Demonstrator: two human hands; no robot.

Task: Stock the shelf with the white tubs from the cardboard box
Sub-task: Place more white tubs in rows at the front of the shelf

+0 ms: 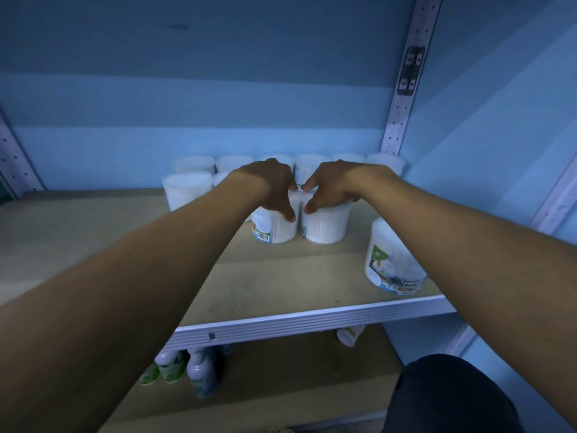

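Two hands reach out in the middle of the frame, each gripping a white tub from above. The left hand curls over the left tub, thumb down its ribbed side. The right hand curls over the right tub the same way. Both tubs are round, stand upright and almost touch. They rest on the brown shelf board, which looks flat and a bit dusty. Behind the hands, near the blue back wall, more white tubs stand in two rows. At the right, a labelled tub stands near the pale ridged metal front edge. Bare board lies at the left and in front. Below, small bottles stand on a lower shelf.
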